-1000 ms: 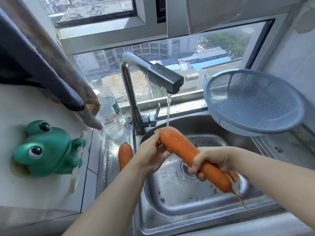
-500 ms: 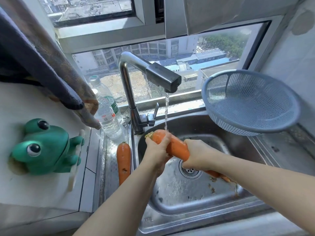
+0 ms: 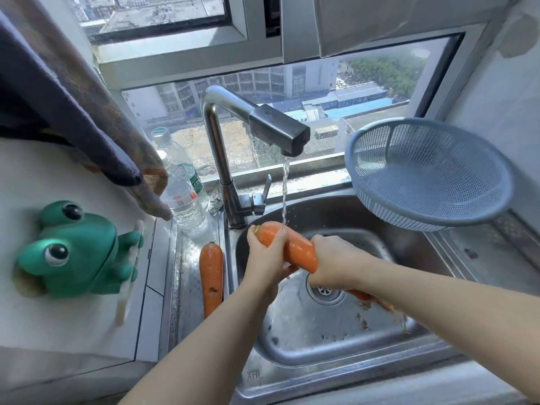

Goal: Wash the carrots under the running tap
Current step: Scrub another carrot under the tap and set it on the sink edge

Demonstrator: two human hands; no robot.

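Water [image 3: 284, 194] from tap [image 3: 277, 130] is hitting carrot [image 3: 299, 250] over sink [image 3: 292, 372]. Left hand [image 3: 267, 258] is gripping its top end & right hand [image 3: 336, 264] its middle. 2nd carrot [image 3: 211, 273] is lying on counter [image 3: 187, 293], just left of sink.

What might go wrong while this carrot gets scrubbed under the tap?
The wet carrot, held by left hand and right hand, may slip from their grip into the sink. The left forearm passes close by the second carrot on the ledge and might knock it. The tilted blue colander beside the sink may slide.
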